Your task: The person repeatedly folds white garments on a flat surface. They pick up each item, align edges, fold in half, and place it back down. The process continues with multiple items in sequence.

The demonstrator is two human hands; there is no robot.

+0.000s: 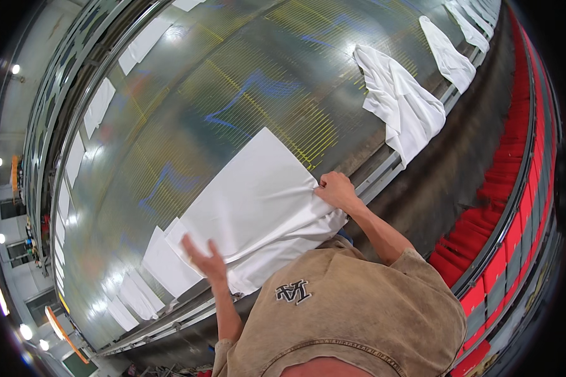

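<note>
A white fabric panel [245,188] lies on the long printing table [203,89] before me, its far part flat and its near part folded and creased over the table's edge. My right hand [337,188] grips the panel's right side with curled fingers, close to the metal rail. My left hand [206,260] is blurred, its fingers apart, above the panel's left side; whether it touches the cloth I cannot tell. Partly under the panel's left edge lies another white piece [172,259].
A crumpled white cloth [401,103] hangs over the rail at right, with another white cloth [445,56] beyond. Across the aisle [405,188], red pieces [476,226] line a second long table. White pieces [99,106] lie along the far edge. Yellow and blue print marks cover the surface.
</note>
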